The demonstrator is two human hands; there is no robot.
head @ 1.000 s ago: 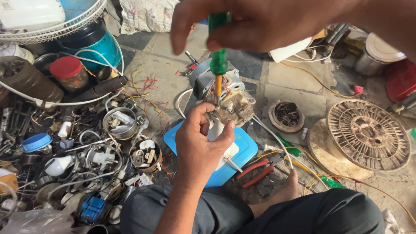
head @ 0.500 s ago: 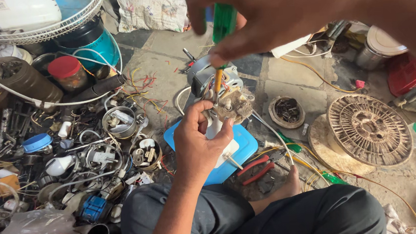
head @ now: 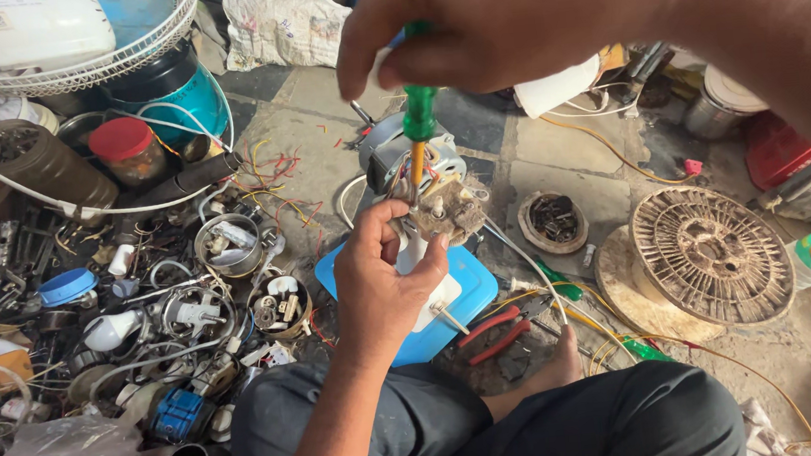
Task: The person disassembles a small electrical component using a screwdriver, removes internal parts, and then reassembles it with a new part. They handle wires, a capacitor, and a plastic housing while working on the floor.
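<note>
On the floor among scrap parts, our left hand [head: 381, 284] clamps the fan motor [head: 438, 206] steady while our right hand [head: 514, 13] grips the green screwdriver [head: 419, 124] upright above it.

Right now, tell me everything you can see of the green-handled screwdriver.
The screwdriver has a translucent green plastic handle and a shaft that looks orange-yellow. It stands nearly upright, tip down. The right hand grips the handle's top from above, hiding its end. The tip meets the dusty motor part that the left hand steadies over a blue lid. The tip itself is too small to make out.
</note>
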